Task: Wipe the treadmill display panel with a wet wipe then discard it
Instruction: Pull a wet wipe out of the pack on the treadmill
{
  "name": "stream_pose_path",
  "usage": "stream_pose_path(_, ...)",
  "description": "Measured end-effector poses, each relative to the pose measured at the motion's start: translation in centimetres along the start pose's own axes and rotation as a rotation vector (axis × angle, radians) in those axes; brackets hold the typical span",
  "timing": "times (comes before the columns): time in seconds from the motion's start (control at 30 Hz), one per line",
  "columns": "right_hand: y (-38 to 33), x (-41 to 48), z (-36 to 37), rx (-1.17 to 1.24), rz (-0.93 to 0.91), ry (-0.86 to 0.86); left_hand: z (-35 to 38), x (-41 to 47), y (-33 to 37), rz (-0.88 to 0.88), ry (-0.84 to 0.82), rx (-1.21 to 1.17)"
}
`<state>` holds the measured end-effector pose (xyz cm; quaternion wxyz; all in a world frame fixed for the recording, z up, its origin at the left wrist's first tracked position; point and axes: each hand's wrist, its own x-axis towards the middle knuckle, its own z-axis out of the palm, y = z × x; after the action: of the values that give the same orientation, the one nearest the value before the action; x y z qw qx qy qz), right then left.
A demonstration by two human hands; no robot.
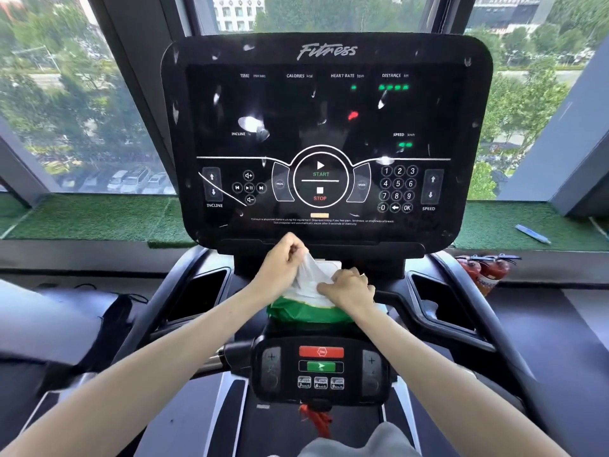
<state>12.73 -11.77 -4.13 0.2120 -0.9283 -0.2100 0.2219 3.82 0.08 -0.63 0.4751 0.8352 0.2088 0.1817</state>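
Note:
The black treadmill display panel (324,140) fills the upper middle, lit with START and STOP buttons and a number pad. Below it, on the console ledge, lies a green and white wet wipe pack (309,310). My left hand (280,263) pinches a white wet wipe (311,277) and holds it raised out of the pack. My right hand (351,288) presses down on the top of the pack, fingers on its opening beside the wipe. The wipe's lower end is still in the pack.
A lower control pad (321,369) with red and green buttons sits near me, a red safety cord (318,420) hanging below it. Cup recesses (201,291) flank the ledge. Red fire extinguishers (484,270) stand at right below the green turf window sill (92,217).

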Motion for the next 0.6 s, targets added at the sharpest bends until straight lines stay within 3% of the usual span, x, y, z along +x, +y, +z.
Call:
stream_pose_path(0.17,-0.1,0.4,-0.1,-0.01,0.023,-0.022,0.0,-0.6,0.3,-0.012,0.184,-0.092)
stream_pose_path(0.37,0.2,0.4,0.2,0.005,-0.004,0.04,1.0,-1.0,2.4,0.104,0.385,-0.139)
stream_pose_path(0.6,0.0,0.5,0.2,-0.04,-0.01,0.038,-0.3,0.7,5.2,0.16,0.499,-0.159)
